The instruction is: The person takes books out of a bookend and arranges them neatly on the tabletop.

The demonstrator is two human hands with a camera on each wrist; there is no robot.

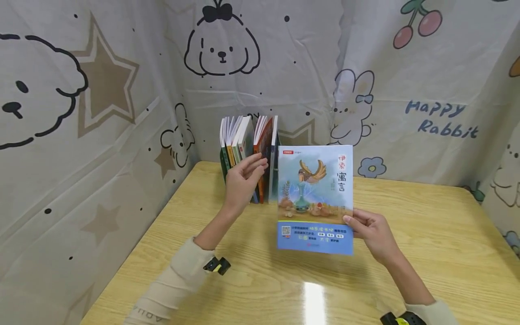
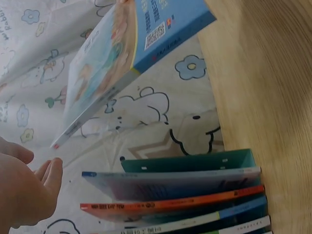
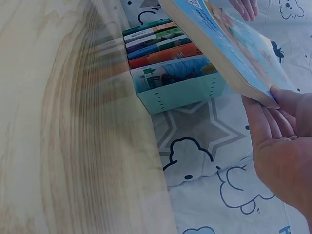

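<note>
My right hand (image 1: pixel 371 232) grips a paperback book (image 1: pixel 314 198) by its right edge, thumb on the front cover and fingers behind. The cover has a bird over a blue jar and a blue band along the bottom; it stands upright above the table, facing me. In the right wrist view the thumb and fingers pinch the book (image 3: pixel 234 53) at its corner. My left hand (image 1: pixel 243 183), fingers extended and holding nothing, is raised in front of a row of upright books (image 1: pixel 239 140). The left wrist view shows that hand (image 2: pixel 29 185) apart from the held book.
The row of books stands in a pale green book holder (image 3: pixel 183 95) at the back of the wooden table (image 1: pixel 243 271). A printed cloth (image 1: pixel 292 85) with cartoon animals hangs behind the table and along its left side.
</note>
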